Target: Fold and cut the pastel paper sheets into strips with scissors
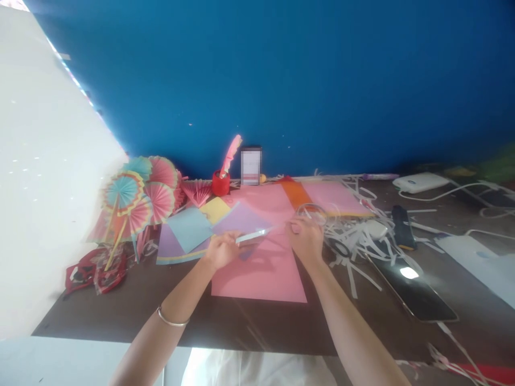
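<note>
Red cup near worktop's back edge, folded pink paper leaning in it. Left hand pinches glossy strip; right hand curled, can't tell grip.

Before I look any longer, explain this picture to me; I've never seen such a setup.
There is no machine here, only a person's left hand and right hand, both bare. The one picture comes from a camera worn on the head, looking forward and down. On the table are a pink sheet, fans at the left, and at the right white strips and a phone. The left hand holds a shiny band reaching toward the right; blur hides whether that hand grips it too.
</note>
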Demonstrator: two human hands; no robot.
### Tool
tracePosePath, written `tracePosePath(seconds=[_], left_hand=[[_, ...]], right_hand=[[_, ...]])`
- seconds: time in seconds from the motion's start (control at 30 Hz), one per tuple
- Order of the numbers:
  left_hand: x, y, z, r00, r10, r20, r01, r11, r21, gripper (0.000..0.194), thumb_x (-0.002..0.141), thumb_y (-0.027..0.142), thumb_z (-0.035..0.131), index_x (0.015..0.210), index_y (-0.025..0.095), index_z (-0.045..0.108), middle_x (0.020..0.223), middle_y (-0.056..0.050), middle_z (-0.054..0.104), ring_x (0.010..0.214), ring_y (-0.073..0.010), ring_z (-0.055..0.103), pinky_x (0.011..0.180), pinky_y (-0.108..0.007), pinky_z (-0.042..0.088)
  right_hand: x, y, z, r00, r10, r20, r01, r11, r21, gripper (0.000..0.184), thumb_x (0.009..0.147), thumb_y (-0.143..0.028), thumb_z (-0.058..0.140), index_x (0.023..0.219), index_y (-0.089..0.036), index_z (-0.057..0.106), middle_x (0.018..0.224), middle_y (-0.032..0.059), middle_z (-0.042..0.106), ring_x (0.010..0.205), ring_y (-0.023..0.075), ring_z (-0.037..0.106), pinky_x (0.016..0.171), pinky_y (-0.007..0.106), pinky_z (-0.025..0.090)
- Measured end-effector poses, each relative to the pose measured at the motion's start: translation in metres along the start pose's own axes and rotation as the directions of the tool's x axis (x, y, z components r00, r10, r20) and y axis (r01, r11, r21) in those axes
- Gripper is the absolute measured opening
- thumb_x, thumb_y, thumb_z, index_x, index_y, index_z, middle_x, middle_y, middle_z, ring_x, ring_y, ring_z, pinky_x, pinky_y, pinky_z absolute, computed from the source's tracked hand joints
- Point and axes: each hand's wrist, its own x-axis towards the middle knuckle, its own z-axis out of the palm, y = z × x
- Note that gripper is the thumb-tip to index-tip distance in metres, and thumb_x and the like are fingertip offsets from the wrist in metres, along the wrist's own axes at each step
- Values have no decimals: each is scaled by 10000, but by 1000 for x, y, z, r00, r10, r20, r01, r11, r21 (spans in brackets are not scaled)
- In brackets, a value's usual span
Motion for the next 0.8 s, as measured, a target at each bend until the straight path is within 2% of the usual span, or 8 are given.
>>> tracePosePath(seconds=[0.07, 0.13, 0.27, 0.33, 0.47, 0.6, 0.73, 0.8], left_hand=[[-1, 2, 0, 996, -19, 91, 31, 990, -134, 51, 539, 221, 497, 514, 183, 519, 754, -95, 659, 1063, -326, 536, 932, -498, 347], [-3, 5, 1, 984, -17, 176, 62, 966, -251, 74, 515, 210, 484, 536, 177, 547, 824, -112, 672, 1117, -339, 502, 967, -521, 309], [-4, 11, 4, 975, 19, 223, 68, 924, -376, 122, 512, 216, 485, 550, 142, 575, 1029, -177, 642, 1176, -374, 448, 1011, -529, 248], [-4, 12, 3, 974, 26, 226, 72, 906, -416, 138, 506, 220, 481, 553, 135, 580, 1067, -196, 625, 1197, -384, 421, 1019, -533, 230], [-4, 13, 3, 974, 25, 224, 81, 888, -453, 166, 492, 216, 466, 566, 134, 591, 1078, -187, 623, 1207, -393, 407, 1021, -545, 210], [-5, 15, 4, 970, 32, 240, 84, 886, -456, 129, 510, 224, 466, 518, 136, 561, 1112, -203, 605, 1213, -395, 399, 1019, -540, 208], [-5, 16, 4, 965, 33, 259, 87, 896, -435, 120, 526, 243, 470, 454, 150, 488, 1145, -200, 589, 1245, -395, 351, 1025, -529, 192], [-5, 16, 4, 966, 26, 258, 87, 905, -415, 120, 525, 249, 476, 452, 154, 472, 1143, -196, 590, 1252, -392, 340, 1025, -527, 189]], right_hand=[[2, 4, -1, 999, 34, -2, -34, 999, -41, 165, 736, -231, 506, 667, -194, 652, 809, 38, 680, 829, 225, 569, 755, 342, 332], [5, 7, -3, 998, 62, -8, -63, 995, -72, 195, 748, -238, 487, 660, -193, 655, 798, 42, 679, 865, 230, 559, 764, 344, 323], [8, 14, -8, 992, 126, -28, -128, 982, -137, 225, 758, -252, 466, 692, -190, 672, 859, 54, 680, 852, 230, 544, 791, 365, 317], [9, 19, -9, 986, 161, -41, -166, 971, -170, 223, 751, -245, 469, 703, -187, 678, 875, 58, 679, 832, 230, 538, 801, 377, 321], [11, 25, -12, 968, 242, -67, -251, 946, -205, 208, 736, -233, 485, 694, -180, 682, 876, 70, 673, 841, 238, 527, 810, 399, 328], [11, 28, -17, 957, 289, -37, -288, 925, -247, 202, 740, -244, 491, 722, -180, 682, 880, 78, 661, 886, 259, 514, 827, 455, 307], [13, 33, -21, 935, 350, -56, -350, 882, -315, 222, 728, -180, 442, 709, -146, 660, 789, 115, 640, 874, 284, 507, 800, 488, 300], [14, 32, -23, 931, 352, -94, -363, 875, -321, 238, 734, -180, 431, 770, -119, 659, 832, 150, 631, 899, 314, 501, 794, 505, 300]])
